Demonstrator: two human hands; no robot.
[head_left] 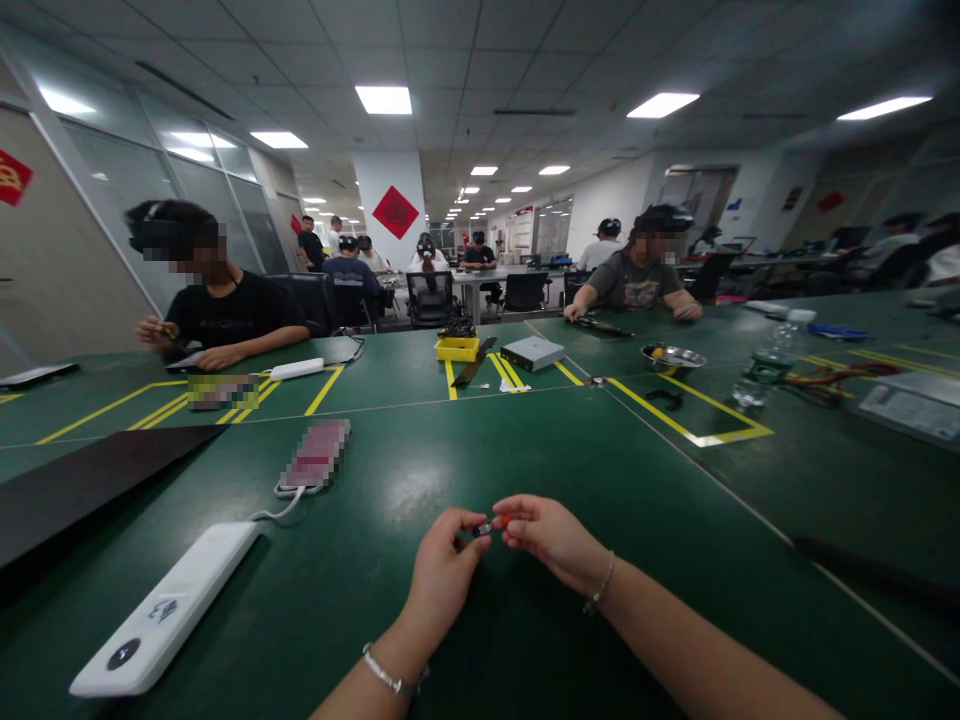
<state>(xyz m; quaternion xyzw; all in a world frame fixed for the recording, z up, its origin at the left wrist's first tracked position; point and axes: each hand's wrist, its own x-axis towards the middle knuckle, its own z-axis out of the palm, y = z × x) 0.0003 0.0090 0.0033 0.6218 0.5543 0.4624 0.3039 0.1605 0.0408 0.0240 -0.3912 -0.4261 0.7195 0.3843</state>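
Note:
My left hand (448, 560) is closed in a pinch on a small black and silver piece (482, 529), too small to identify. Facing it, my right hand (551, 540) pinches a small orange-red piece (505, 521) between thumb and fingers. The two pieces are close together, end to end; whether they touch I cannot tell. Both hands hover over the near part of the green table (360, 590), with a bracelet on each wrist.
On the left lie a white power bank (176, 605) and a phone (319, 455) cabled to it. Farther back are a yellow bin (457, 349), a grey metal box (532, 351), a steel bowl (674, 357) and a plastic bottle (772, 355). Two people sit across the table.

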